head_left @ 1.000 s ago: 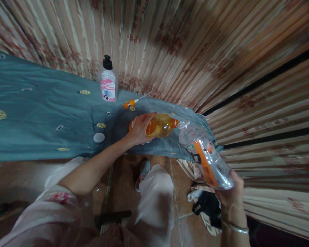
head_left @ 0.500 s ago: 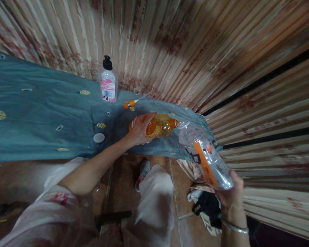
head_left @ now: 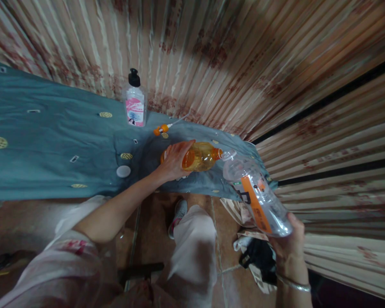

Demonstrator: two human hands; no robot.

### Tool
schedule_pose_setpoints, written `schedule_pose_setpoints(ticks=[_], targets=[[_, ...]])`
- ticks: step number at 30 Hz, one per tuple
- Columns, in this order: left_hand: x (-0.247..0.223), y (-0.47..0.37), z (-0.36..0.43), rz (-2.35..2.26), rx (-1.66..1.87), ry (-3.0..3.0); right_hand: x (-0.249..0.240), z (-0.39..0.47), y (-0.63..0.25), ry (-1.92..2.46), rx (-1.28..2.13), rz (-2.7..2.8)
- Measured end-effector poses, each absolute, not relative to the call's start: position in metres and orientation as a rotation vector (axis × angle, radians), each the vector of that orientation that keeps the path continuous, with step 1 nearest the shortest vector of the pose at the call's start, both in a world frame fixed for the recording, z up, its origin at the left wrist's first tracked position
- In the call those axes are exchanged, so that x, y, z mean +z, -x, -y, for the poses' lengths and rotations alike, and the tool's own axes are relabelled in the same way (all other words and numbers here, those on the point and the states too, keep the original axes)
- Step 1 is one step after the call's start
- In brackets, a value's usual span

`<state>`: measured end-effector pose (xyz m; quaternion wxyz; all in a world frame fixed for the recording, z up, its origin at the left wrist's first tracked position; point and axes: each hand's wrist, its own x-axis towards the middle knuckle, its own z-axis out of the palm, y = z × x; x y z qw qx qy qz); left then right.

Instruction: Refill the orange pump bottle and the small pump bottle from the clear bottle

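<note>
My left hand is wrapped round an amber pump bottle, which is tipped on its side with its orange neck pointing right. That neck meets the mouth of a clear plastic bottle with an orange label. My right hand grips the clear bottle by its base, holding it at a slant with the mouth up and to the left. An orange pump head with a thin tube lies on the cloth beyond my left hand. Left of that hand rests a white round cap.
A clear bottle with a black pump top and pink label stands at the back of the teal cloth. Pleated curtains hang behind and to the right. Black and white fabric lies on the tiled floor below.
Almost nothing differs. Both hands hold the two bottles mouth to mouth in nearly the same position.
</note>
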<state>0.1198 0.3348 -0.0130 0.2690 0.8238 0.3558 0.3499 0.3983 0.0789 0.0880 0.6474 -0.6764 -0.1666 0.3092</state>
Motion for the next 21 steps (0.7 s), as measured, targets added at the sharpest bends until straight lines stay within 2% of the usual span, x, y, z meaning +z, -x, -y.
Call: schedule_pose_setpoints(ticks=[21], targets=[[-0.0155,-0.1215,-0.3353,-0.964,0.951,-2.221,0.0821,-0.0751,-0.4081,1.513,0.726,0.418]])
